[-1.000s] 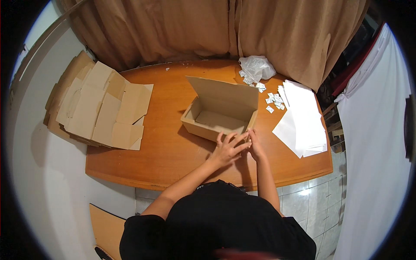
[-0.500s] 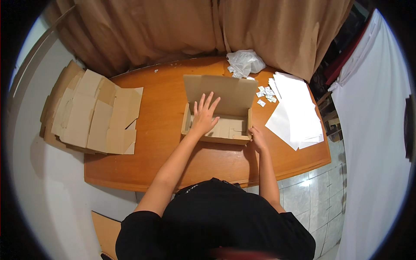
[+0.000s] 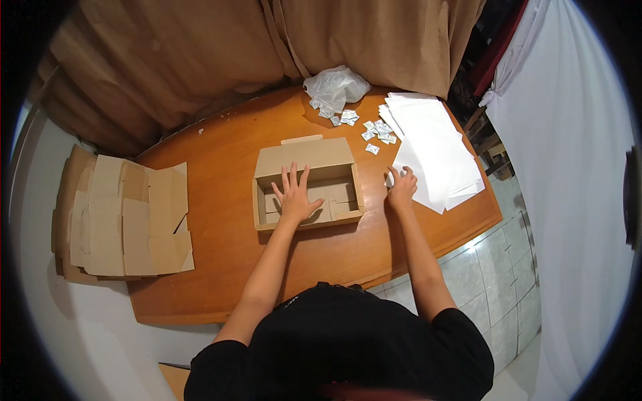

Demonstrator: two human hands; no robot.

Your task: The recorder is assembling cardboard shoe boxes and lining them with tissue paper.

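The box [image 3: 336,190] is matt cardboard, the sheets [image 3: 433,150] smooth paper, the table [image 3: 224,214] glossy wood.

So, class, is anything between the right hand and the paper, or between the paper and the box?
Nothing visible bars the right hand from the paper; it is at its left edge. Between the paper and the box, that hand itself intrudes; the packets lie farther back. The left hand partly covers the box's opening.

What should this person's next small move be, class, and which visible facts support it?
Perhaps the right hand should pinch the edge of the white paper. It is at the paper's left corner, loosely curled and seemingly holding nothing, while the left hand is spread over the open box, where no paper shows.
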